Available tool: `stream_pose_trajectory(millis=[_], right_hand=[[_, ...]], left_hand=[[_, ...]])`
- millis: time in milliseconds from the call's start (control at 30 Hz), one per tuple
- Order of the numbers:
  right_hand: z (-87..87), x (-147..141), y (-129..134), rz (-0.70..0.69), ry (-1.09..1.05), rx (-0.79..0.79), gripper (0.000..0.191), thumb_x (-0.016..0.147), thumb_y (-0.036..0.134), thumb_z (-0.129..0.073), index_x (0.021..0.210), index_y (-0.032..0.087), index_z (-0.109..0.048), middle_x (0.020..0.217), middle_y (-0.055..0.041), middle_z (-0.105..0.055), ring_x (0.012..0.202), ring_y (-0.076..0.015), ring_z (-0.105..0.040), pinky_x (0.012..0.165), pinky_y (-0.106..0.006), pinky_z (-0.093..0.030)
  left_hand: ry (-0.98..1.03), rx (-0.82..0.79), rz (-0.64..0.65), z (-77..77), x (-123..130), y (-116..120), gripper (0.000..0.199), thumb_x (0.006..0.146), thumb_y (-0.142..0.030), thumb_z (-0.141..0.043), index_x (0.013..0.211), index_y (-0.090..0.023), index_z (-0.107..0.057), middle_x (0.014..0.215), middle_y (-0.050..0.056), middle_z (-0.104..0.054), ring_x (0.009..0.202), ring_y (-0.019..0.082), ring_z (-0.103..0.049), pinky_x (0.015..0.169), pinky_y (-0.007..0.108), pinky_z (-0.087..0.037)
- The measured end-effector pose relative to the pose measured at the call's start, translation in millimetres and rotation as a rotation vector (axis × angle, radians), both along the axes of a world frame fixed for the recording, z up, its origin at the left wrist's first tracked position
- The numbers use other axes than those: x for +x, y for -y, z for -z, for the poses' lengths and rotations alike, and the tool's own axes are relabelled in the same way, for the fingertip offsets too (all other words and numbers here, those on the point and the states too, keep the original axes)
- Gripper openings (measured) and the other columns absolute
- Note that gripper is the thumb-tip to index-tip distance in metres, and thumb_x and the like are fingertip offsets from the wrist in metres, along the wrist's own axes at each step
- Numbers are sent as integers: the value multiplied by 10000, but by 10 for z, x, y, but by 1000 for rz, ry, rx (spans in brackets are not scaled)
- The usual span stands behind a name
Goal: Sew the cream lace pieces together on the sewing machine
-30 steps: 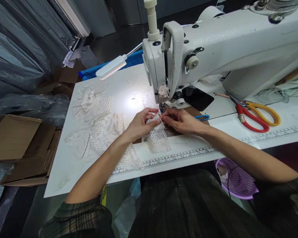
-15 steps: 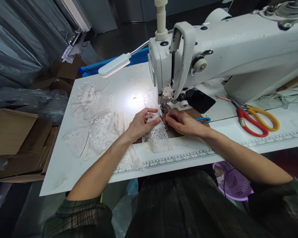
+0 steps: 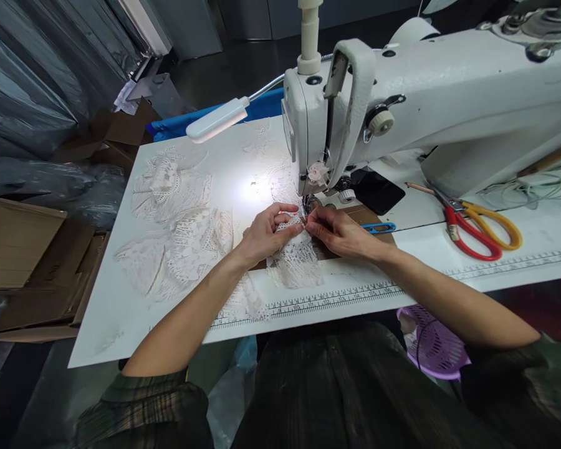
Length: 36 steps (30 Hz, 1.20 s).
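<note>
A strip of white lace (image 3: 295, 265) lies under the needle area of a white sewing machine (image 3: 318, 125). My left hand (image 3: 268, 232) grips the lace, thumb on top, just left of the presser foot (image 3: 307, 204). At the lace's right edge, my right hand (image 3: 336, 229) is closed in a pinch, fingertips touching the lace near the foot. Anything finer between those fingertips is too small to make out. Beside that hand lies a blue thread snipper (image 3: 378, 228) on the brown machine plate (image 3: 355, 215).
More lace pieces (image 3: 196, 249) are spread on the white table (image 3: 103, 312) at left. A lamp (image 3: 217, 120) shines from behind. Scissors (image 3: 484, 227) and a dark phone (image 3: 378, 190) lie at right. A printed ruler (image 3: 327, 302) runs along the front edge; a purple basket (image 3: 437, 346) stands below.
My right hand has shifted slightly left, bringing its pinched fingertips to the lace's edge. My left hand stays nearly still on the lace. The view has moved a little.
</note>
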State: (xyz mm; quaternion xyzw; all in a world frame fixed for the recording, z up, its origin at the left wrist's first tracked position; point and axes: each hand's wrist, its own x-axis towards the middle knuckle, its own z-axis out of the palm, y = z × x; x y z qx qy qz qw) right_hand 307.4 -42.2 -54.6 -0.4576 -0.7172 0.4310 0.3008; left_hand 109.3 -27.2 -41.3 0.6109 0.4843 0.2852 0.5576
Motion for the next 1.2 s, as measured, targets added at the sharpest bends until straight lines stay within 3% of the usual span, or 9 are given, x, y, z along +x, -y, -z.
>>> stream_pose_trajectory(millis=[267,433,633,800,967,1133,1200], right_hand=[[-6,15,53,-21,-161,-100,196,1007,362,-392,899,210,-453,734,3,-536,670,-136,-510,640,-309,-403],[-26,10,73,-37,-73,-56,141,974,309,-459,953,190,-532,724,16,-508,634,-119,-448,573,-279,-340],[22,0,53,-19,-34,-18,147,943,331,-508,902,190,-522,675,29,-462,602,-117,-394,555,-283,-285],[20,-30,103,13,26,54,110,942,250,-445,840,207,-451,730,14,-488,665,-135,-428,618,-299,-306],[41,-52,183,-1,-24,29,116,909,198,-447,803,218,-405,686,27,-449,633,-138,-406,608,-305,-290],[96,-41,126,167,-166,-2,136,930,262,-467,810,218,-419,717,15,-456,661,-143,-422,617,-304,-326],[86,-19,97,173,-219,-52,156,945,319,-477,834,215,-441,711,17,-464,645,-134,-427,604,-296,-342]], left_hand=[[1,-5,9,-22,-3,40,434,775,-268,-754,1178,-176,-621,791,12,-615,545,64,-458,492,203,-349],[16,-4,-1,3,1,51,418,766,-252,-760,1156,-180,-628,767,17,-627,588,86,-502,533,203,-380],[-19,30,-4,21,6,53,421,759,-285,-777,1141,-182,-636,828,41,-656,651,112,-553,579,227,-419],[12,27,22,-12,14,61,408,782,-278,-749,1151,-169,-612,784,13,-625,559,70,-477,532,211,-371],[68,11,76,-10,18,47,432,815,-295,-712,1193,-158,-553,745,-18,-577,508,46,-404,477,200,-288],[33,-11,126,24,13,45,428,815,-242,-706,1191,-140,-529,868,34,-631,647,82,-530,560,213,-378],[6,-8,131,30,6,45,418,833,-255,-696,1199,-142,-529,891,45,-638,643,81,-526,568,222,-385]])
